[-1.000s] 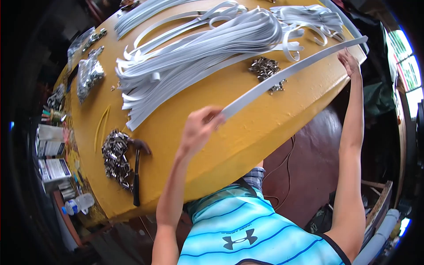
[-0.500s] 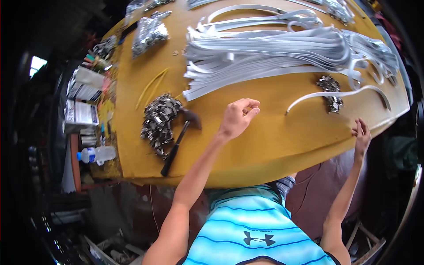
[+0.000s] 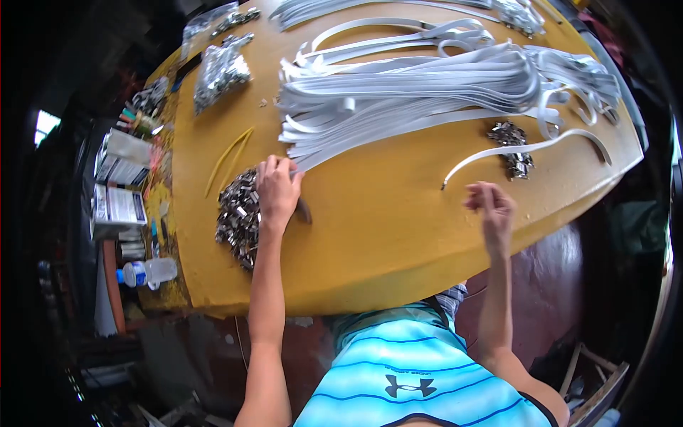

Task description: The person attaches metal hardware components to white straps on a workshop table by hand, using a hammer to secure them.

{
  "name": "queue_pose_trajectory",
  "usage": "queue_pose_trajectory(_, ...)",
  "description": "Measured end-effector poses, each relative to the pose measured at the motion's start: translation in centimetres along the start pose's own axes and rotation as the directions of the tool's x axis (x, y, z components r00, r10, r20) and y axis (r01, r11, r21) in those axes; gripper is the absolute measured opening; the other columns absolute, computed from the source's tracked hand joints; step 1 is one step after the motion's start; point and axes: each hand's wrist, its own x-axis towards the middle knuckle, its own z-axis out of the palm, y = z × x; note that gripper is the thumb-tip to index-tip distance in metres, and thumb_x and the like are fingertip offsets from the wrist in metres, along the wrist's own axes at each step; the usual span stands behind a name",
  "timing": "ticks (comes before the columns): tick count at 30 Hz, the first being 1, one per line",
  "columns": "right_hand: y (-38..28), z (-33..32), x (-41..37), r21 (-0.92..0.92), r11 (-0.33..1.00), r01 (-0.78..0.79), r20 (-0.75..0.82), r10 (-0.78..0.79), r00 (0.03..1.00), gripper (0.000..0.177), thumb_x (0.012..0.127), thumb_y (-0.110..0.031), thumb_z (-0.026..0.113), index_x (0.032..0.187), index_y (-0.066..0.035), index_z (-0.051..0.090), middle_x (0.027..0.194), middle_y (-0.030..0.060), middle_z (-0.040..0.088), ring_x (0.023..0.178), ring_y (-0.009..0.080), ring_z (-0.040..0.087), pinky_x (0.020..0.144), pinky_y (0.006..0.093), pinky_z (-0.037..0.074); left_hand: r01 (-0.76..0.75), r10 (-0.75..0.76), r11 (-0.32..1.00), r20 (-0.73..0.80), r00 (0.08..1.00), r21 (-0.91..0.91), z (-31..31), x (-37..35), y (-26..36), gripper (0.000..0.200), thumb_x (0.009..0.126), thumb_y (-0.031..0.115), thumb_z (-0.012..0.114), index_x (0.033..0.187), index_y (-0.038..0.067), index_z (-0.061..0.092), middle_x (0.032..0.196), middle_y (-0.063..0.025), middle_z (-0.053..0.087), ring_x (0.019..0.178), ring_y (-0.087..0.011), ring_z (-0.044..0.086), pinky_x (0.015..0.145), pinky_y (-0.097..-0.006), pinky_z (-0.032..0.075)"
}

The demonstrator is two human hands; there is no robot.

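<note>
Yellow table (image 3: pixel 398 228), left hand (image 3: pixel 277 191) on metal clips (image 3: pixel 238 217) (grip unclear), right hand (image 3: pixel 489 208) half-curled, empty, bagged clips (image 3: pixel 220 70) beyond

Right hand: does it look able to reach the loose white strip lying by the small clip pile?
Probably yes. The right hand hovers just short of the white strip's near end, with only bare table between them. The strip lies alone, though farther along it crosses the small clip pile.

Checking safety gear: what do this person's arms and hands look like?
Left arm and right arm are bare to the shoulder. No gloves or watch on left hand or right hand. Sleeveless turquoise shirt has darker stripes and black trim.
</note>
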Motion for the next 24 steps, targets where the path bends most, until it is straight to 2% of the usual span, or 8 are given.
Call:
queue_pose_trajectory(4, 0.9, 5.5, -1.0, 0.052, 0.995, -0.088, 0.205, 0.076, 0.976, 0.024, 0.102, -0.020, 0.060, 0.097, 0.001, 0.072, 0.076, 0.0047, 0.072, 0.071, 0.0090, 0.067, 0.065, 0.0228, 0.051, -0.024, 0.021, 0.999, -0.071, 0.997, -0.046, 0.5, 0.5, 0.3, 0.022, 0.081, 0.016, 0.078, 0.100, 0.007, 0.068, 0.100, -0.0094, 0.066, 0.099, -0.0308, 0.060, 0.090, -0.0424, 0.047)
queue_pose_trajectory(7, 0.7, 8.3, -3.0, 0.007, 1.000, -0.024, 0.213, 0.022, 0.977, 0.023, 0.101, -0.017, 0.060, 0.096, 0.002, 0.073, 0.074, 0.0046, 0.072, 0.069, 0.0086, 0.066, 0.064, 0.0231, 0.051, -0.129, 0.088, 0.979, -0.245, 0.965, -0.156, 0.1, 1.8, 0.9, 0.013, 0.085, 0.011, 0.073, 0.096, 0.004, 0.069, 0.095, -0.0107, 0.068, 0.092, -0.0309, 0.061, 0.083, -0.0408, 0.050)
queue_pose_trajectory(10, 1.7, 8.9, -4.9, -0.100, 0.994, 0.034, 0.256, -0.007, 0.967, 0.021, 0.100, -0.014, 0.061, 0.096, 0.002, 0.073, 0.074, 0.0052, 0.072, 0.068, 0.0078, 0.066, 0.063, 0.0232, 0.051, -0.248, 0.189, 0.954, -0.302, 0.934, -0.169, -0.6, 4.1, 2.7, 0.010, 0.087, 0.010, 0.070, 0.096, 0.005, 0.070, 0.095, -0.0106, 0.068, 0.093, -0.0303, 0.062, 0.083, -0.0411, 0.050)
queue_pose_trajectory(12, 3.1, 9.1, -5.9, -0.081, 0.996, 0.036, 0.253, -0.015, 0.967, 0.020, 0.098, -0.016, 0.064, 0.093, 0.002, 0.073, 0.071, 0.0059, 0.070, 0.062, 0.0083, 0.063, 0.058, 0.0236, 0.048, -0.282, 0.215, 0.937, -0.293, 0.932, -0.208, 0.0, 5.7, 4.1, 0.012, 0.087, 0.011, 0.070, 0.099, 0.008, 0.071, 0.095, -0.0091, 0.069, 0.096, -0.0297, 0.063, 0.085, -0.0404, 0.051)
queue_pose_trajectory(14, 3.7, 8.9, -6.3, -0.248, 0.944, 0.219, 0.283, -0.146, 0.948, 0.022, 0.097, -0.019, 0.067, 0.089, 0.001, 0.072, 0.069, 0.0069, 0.068, 0.055, 0.0102, 0.057, 0.054, 0.0249, 0.045, -0.303, 0.250, 0.938, -0.275, 0.928, -0.168, 1.4, 7.4, 5.3, 0.015, 0.086, 0.012, 0.071, 0.101, 0.010, 0.072, 0.095, -0.0077, 0.069, 0.098, -0.0292, 0.064, 0.086, -0.0394, 0.052)
queue_pose_trajectory(18, 3.6, 9.3, -5.8, -0.243, 0.955, 0.172, 0.275, -0.103, 0.956, 0.022, 0.095, -0.020, 0.069, 0.088, 0.001, 0.072, 0.069, 0.0080, 0.067, 0.052, 0.0116, 0.054, 0.051, 0.0265, 0.043, -0.354, 0.354, 0.935, -0.191, 0.915, 0.037, 3.5, 10.1, 6.6, 0.035, 0.085, 0.013, 0.073, 0.120, 0.016, 0.065, 0.107, -0.0084, 0.063, 0.099, -0.0278, 0.064, 0.087, -0.0424, 0.051)
queue_pose_trajectory(20, 3.1, 9.3, -5.8, -0.243, 0.953, 0.183, 0.277, -0.112, 0.954, 0.021, 0.095, -0.020, 0.069, 0.089, 0.000, 0.072, 0.069, 0.0083, 0.067, 0.053, 0.0125, 0.055, 0.052, 0.0270, 0.044, -0.358, 0.366, 0.930, -0.162, 0.916, 0.079, 4.1, 11.1, 6.7, 0.036, 0.084, 0.013, 0.074, 0.119, 0.015, 0.063, 0.110, -0.0088, 0.060, 0.099, -0.0271, 0.064, 0.087, -0.0436, 0.050)
queue_pose_trajectory(24, 3.3, 8.9, -6.0, -0.222, 0.949, 0.224, 0.286, -0.156, 0.945, 0.020, 0.094, -0.020, 0.069, 0.090, -0.001, 0.073, 0.070, 0.0092, 0.067, 0.054, 0.0152, 0.057, 0.054, 0.0283, 0.046, -0.370, 0.386, 0.922, -0.241, 0.890, 0.111, 3.4, 11.3, 5.5, 0.013, 0.086, 0.015, 0.069, 0.096, 0.011, 0.063, 0.097, -0.0084, 0.062, 0.088, -0.0297, 0.066, 0.081, -0.0444, 0.051)
